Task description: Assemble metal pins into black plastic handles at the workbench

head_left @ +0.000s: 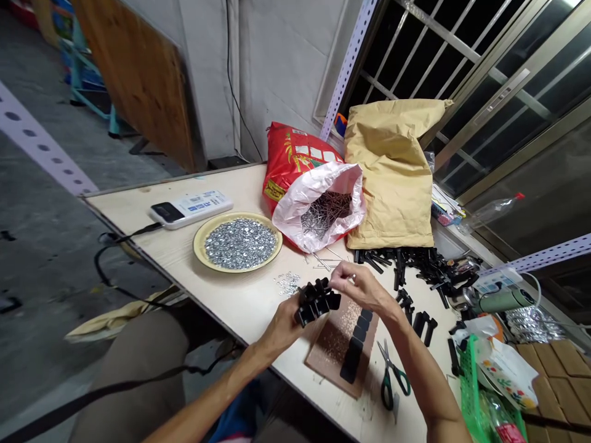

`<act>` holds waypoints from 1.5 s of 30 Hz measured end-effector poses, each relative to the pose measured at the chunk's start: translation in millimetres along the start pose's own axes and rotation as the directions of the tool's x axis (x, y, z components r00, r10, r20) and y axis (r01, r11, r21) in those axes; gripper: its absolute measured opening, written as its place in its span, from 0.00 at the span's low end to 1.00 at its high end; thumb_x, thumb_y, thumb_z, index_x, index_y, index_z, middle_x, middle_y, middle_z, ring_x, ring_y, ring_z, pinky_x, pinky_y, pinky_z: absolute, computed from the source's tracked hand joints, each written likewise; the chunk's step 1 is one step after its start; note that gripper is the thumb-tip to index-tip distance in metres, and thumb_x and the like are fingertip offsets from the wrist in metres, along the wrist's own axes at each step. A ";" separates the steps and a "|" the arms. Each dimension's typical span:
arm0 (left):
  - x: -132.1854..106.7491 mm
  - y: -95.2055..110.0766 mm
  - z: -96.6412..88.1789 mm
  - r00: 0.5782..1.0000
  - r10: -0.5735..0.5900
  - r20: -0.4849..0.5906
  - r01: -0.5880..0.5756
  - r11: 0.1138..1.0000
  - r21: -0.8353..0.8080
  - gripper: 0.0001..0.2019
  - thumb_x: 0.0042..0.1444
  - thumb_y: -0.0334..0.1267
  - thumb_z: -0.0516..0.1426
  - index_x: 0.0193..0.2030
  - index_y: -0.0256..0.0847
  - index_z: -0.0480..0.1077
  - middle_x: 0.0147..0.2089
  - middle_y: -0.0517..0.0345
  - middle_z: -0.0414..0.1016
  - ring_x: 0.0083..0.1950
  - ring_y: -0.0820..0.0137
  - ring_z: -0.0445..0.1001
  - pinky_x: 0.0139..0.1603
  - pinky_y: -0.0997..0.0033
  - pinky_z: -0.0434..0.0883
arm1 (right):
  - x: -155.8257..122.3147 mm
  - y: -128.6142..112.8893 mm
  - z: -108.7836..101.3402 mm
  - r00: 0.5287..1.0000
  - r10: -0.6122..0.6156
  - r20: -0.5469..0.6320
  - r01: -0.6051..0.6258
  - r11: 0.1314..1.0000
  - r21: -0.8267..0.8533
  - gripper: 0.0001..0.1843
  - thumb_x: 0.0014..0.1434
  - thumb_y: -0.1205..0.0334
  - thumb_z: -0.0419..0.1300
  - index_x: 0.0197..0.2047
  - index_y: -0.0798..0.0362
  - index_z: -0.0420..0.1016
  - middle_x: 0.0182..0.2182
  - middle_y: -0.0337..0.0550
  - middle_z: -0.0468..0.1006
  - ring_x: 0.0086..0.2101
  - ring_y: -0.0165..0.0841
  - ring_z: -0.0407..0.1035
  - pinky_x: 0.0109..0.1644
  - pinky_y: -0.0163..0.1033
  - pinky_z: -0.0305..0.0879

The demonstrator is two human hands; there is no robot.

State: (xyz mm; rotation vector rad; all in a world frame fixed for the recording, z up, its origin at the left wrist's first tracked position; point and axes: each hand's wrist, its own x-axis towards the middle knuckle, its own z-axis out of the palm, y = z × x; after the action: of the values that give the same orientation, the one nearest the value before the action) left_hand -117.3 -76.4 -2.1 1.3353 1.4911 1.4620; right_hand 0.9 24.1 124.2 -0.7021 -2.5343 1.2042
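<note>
A cluster of black plastic parts point(316, 303) is gripped in my left hand point(287, 321), its fingers wrapped around them from the near side. My right hand point(361, 286) is pinched closed at the far right end of that cluster; what sits between its fingertips is too small to make out. Beneath both hands lies a brown board point(325, 355) with a row of flat black pieces point(353, 354) along its right side. Loose small washers point(288, 283) are scattered just beyond my left hand. A few long nails point(322, 261) rest on the table behind my right hand.
A yellowish plate point(198, 249) heaped with washers stands at left, near a white device point(191, 209). Behind are a red bag point(295, 154) of nails and a brown paper sack point(390, 178). Scissors point(390, 375), loose black parts point(415, 267) and a green basket point(470, 387) occupy the right.
</note>
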 end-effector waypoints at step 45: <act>8.5 19.3 4.8 0.921 -0.363 -0.142 0.340 0.926 -0.163 0.15 0.40 0.48 0.59 0.30 0.38 0.71 0.25 0.58 0.77 0.29 0.64 0.74 0.29 0.68 0.70 | 20.8 78.7 -20.3 0.797 0.367 -0.480 -0.599 0.587 -0.545 0.14 0.64 0.63 0.50 0.39 0.53 0.78 0.37 0.46 0.80 0.40 0.33 0.73 0.40 0.33 0.64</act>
State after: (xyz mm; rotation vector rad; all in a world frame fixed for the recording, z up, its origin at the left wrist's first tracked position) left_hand -110.9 -69.7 17.4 0.8238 1.6092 1.4352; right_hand 16.4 91.0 76.0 -1.7135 -2.5156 0.1329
